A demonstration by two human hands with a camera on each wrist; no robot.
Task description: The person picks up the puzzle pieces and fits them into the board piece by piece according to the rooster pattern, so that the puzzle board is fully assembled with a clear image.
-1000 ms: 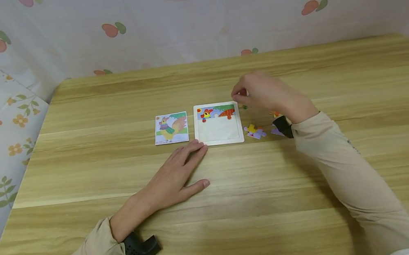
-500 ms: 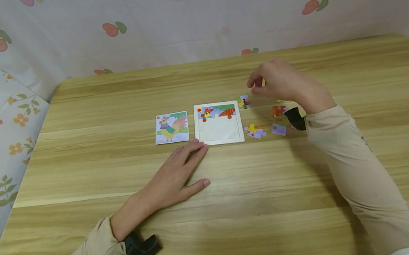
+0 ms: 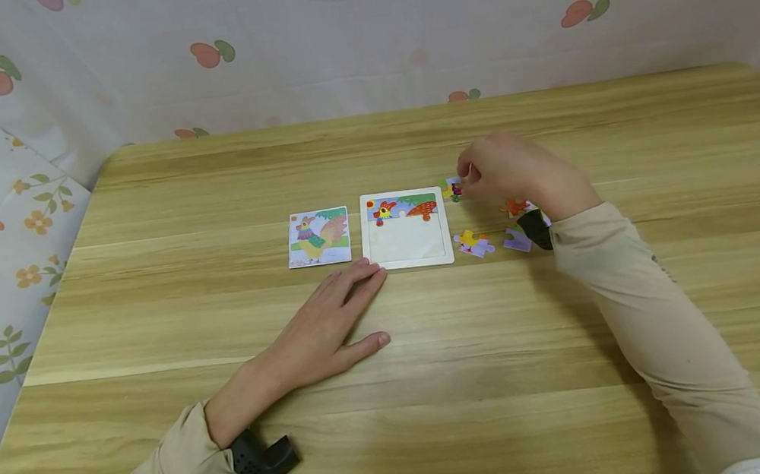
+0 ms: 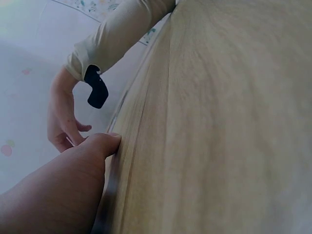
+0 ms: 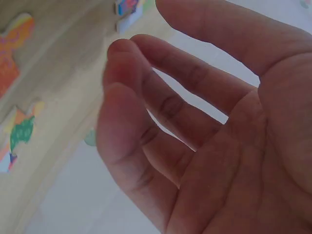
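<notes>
My left hand (image 3: 314,342) lies flat on the table, fingertips at the lower left corner of a white puzzle tray (image 3: 405,244). The tray's top row holds fitted pieces with a rooster's head and red tail; bare board shows below. My right hand (image 3: 507,171) hovers to the tray's right, fingers loosely bent and nothing between them. In the right wrist view the thumb stands apart from the fingers (image 5: 122,126). Close to its fingertips lies a multicoloured puzzle piece (image 3: 451,187), beside the tray's upper right corner.
Left of the tray lies a rooster picture card (image 3: 318,237). More loose pieces lie to the right: a yellow and purple piece (image 3: 473,243), a lilac piece (image 3: 517,240) and an orange piece (image 3: 514,207), partly under the right wrist. A patterned curtain (image 3: 376,54) hangs behind the table.
My right hand leaves the tray's upper right corner, moving right and up, then comes back down and left near the multicoloured piece. The left hand and tray stay still.
</notes>
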